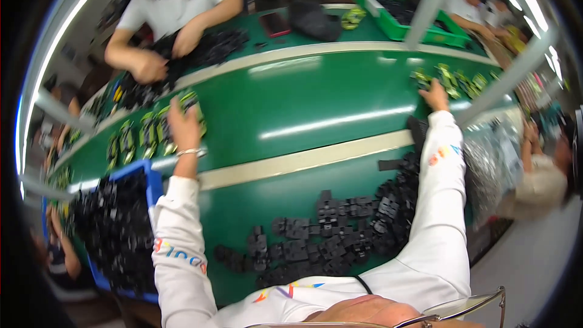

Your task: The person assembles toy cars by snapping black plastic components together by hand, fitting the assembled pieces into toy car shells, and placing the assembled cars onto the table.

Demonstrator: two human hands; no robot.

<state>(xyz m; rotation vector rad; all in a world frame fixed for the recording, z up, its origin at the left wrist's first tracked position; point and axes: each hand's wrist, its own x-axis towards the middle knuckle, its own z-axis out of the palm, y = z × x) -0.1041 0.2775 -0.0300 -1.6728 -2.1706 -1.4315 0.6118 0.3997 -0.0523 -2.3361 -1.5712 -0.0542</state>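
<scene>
Black plastic parts (340, 231) are lying in a loose heap on the green table (303, 109) just in front of the person, between both white-sleeved arms. Left hand (184, 123) is reaching out onto the row of yellow-green and black pieces (143, 136) on the belt, fingers curled down on one, though whether they are actually gripping it I cannot tell; a blue bin (152, 185) of black parts is sitting beside that arm. Right hand (435, 94) is stretching far out, fingers spread flat and touching another cluster of yellow-green pieces (452, 79), while a co-worker's hands (164, 54) are working a black pile across the table
</scene>
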